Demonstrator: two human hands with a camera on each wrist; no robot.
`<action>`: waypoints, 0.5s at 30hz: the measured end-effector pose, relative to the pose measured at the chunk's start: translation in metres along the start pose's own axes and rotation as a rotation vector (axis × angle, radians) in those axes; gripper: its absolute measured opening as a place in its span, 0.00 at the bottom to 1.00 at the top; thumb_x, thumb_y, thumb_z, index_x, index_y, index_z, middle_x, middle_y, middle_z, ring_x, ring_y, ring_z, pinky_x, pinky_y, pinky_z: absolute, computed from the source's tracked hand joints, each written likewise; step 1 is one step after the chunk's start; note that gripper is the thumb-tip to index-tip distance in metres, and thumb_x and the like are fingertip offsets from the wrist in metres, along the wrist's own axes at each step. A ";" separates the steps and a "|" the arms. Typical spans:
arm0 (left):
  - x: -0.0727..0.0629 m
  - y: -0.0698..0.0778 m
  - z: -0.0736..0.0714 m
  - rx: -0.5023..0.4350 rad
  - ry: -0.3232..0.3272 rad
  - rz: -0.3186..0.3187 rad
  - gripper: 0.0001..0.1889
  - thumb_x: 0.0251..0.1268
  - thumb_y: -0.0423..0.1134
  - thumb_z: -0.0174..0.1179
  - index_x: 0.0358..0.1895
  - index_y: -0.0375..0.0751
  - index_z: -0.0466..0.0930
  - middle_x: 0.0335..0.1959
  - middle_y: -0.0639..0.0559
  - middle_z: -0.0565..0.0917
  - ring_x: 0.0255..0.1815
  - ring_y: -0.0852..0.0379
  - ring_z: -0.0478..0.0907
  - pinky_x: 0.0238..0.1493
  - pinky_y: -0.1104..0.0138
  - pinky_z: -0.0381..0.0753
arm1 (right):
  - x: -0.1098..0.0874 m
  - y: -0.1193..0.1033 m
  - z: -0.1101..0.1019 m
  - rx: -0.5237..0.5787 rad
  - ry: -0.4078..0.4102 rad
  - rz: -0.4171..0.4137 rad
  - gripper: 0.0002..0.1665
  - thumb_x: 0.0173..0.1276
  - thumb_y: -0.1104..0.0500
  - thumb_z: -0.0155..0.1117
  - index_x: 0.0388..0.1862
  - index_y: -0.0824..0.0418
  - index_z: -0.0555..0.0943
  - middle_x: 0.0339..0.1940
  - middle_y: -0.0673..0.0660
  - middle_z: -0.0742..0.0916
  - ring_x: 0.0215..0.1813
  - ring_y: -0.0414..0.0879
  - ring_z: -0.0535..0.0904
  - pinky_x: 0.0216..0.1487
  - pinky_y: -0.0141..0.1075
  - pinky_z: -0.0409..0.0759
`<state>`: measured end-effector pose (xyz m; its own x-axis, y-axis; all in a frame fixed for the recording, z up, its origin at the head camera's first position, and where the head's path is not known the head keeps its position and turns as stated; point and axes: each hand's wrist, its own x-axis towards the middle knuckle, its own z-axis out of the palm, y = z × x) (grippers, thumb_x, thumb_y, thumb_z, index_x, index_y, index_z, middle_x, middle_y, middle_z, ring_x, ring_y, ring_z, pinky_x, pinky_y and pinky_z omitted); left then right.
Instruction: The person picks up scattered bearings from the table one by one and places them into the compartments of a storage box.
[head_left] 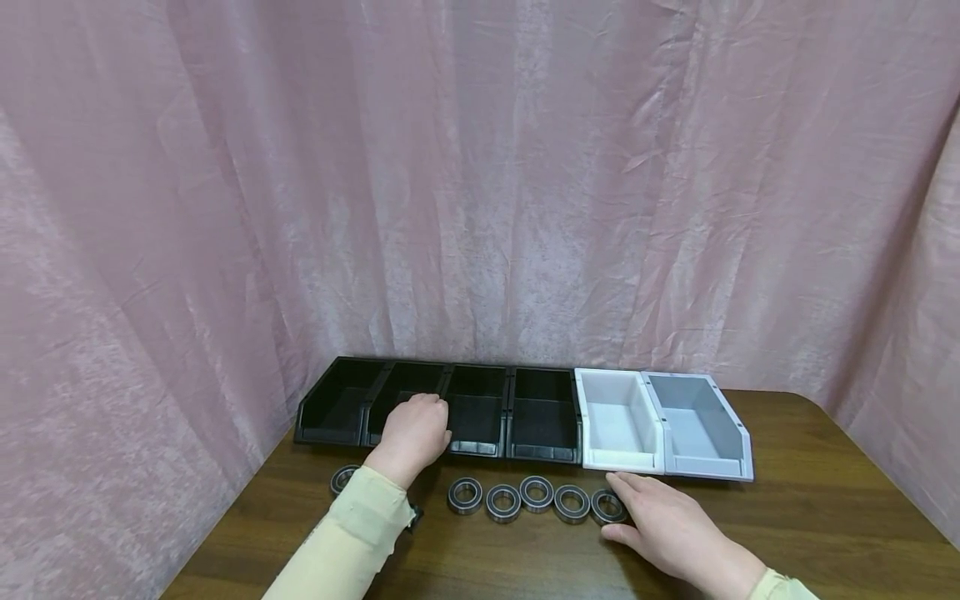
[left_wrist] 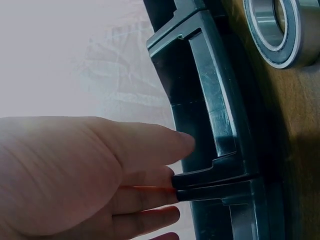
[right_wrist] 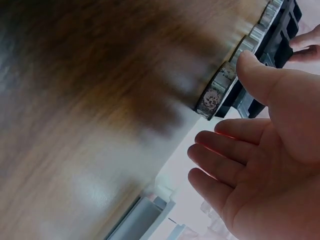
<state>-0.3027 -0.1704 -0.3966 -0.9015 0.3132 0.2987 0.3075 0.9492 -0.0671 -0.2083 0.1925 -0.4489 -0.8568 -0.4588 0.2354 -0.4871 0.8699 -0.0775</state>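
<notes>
My left hand is over the front of the second black bin from the left. In the left wrist view its thumb and fingers stretch out at a black bin wall, with nothing seen between them; whether they touch it I cannot tell. My right hand is beside the rightmost ball bearing, thumb and fingers spread on either side of it. The right wrist view shows that palm bare and the fingers extended. More bearings lie flat in a loose row to the left.
Several black bins stand side by side along the curtain, followed by a white bin and a grey bin. Another bearing lies apart at the left, partly behind my left sleeve. All rest on a brown wooden table.
</notes>
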 end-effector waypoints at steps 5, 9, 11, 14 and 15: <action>0.000 -0.001 0.001 -0.005 0.000 -0.004 0.13 0.64 0.37 0.81 0.45 0.34 0.91 0.47 0.41 0.91 0.46 0.44 0.88 0.51 0.51 0.91 | 0.002 0.000 0.002 0.005 0.003 -0.006 0.42 0.70 0.41 0.79 0.69 0.70 0.83 0.67 0.67 0.87 0.69 0.62 0.85 0.69 0.55 0.82; 0.000 -0.002 0.001 -0.014 -0.001 -0.013 0.12 0.64 0.37 0.80 0.45 0.34 0.91 0.47 0.41 0.91 0.46 0.44 0.88 0.51 0.51 0.91 | 0.004 -0.001 0.003 0.002 0.006 -0.011 0.40 0.70 0.41 0.79 0.68 0.69 0.84 0.66 0.66 0.88 0.68 0.63 0.84 0.69 0.56 0.82; 0.001 -0.002 0.001 -0.018 0.000 -0.017 0.11 0.64 0.37 0.80 0.44 0.35 0.91 0.46 0.41 0.91 0.45 0.44 0.88 0.51 0.52 0.91 | 0.005 -0.001 0.003 0.001 0.006 -0.013 0.40 0.71 0.41 0.79 0.68 0.69 0.84 0.66 0.66 0.88 0.68 0.63 0.84 0.69 0.56 0.81; 0.001 -0.003 -0.001 -0.027 -0.005 -0.020 0.12 0.64 0.36 0.81 0.45 0.35 0.91 0.46 0.42 0.91 0.44 0.45 0.88 0.51 0.52 0.91 | 0.006 -0.001 0.003 0.000 -0.004 -0.014 0.40 0.71 0.42 0.79 0.68 0.70 0.84 0.66 0.66 0.88 0.69 0.63 0.84 0.69 0.57 0.81; 0.001 -0.003 -0.001 -0.030 -0.006 -0.019 0.12 0.64 0.36 0.81 0.45 0.35 0.91 0.46 0.42 0.91 0.44 0.45 0.88 0.51 0.52 0.91 | 0.007 -0.001 0.003 0.003 -0.008 -0.014 0.40 0.71 0.42 0.79 0.68 0.70 0.84 0.66 0.66 0.87 0.69 0.63 0.84 0.69 0.57 0.81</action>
<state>-0.3047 -0.1731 -0.3953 -0.9091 0.2952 0.2939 0.2990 0.9537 -0.0330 -0.2140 0.1877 -0.4504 -0.8514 -0.4722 0.2282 -0.4994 0.8629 -0.0774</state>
